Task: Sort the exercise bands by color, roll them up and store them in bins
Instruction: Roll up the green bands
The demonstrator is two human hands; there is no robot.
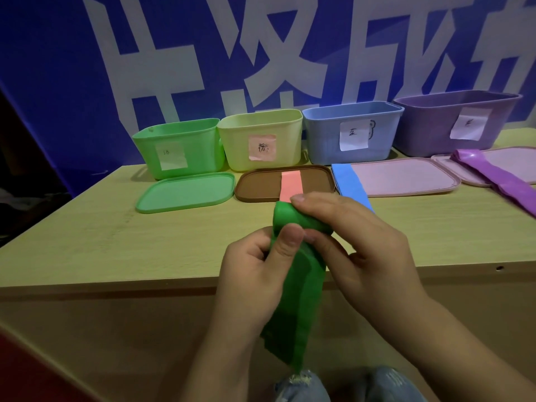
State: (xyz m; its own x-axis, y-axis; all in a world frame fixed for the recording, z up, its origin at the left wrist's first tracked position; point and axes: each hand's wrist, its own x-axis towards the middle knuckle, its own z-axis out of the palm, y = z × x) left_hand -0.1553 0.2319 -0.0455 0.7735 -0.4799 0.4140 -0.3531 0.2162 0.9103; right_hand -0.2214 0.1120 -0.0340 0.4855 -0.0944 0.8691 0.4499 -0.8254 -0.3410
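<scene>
I hold a green band (295, 297) in both hands above the table's front edge. Its top end is partly rolled, and the loose tail hangs down toward my knees. My left hand (255, 274) pinches the band just under the roll. My right hand (353, 242) grips the roll from the right. A pink band (291, 185) lies across the brown lid (261, 187). Beside that lid lies a blue band (349, 184), and a purple band (499, 177) lies at the far right. Behind stand the green bin (179, 146), yellow bin (261, 137), blue bin (351, 132) and purple bin (452, 123).
A green lid (185, 192) lies in front of the green bin, and two pale pink lids (406, 177) lie in front of the blue and purple bins. The wooden table (116, 242) ends just below my hands. A blue wall with white characters stands behind the bins.
</scene>
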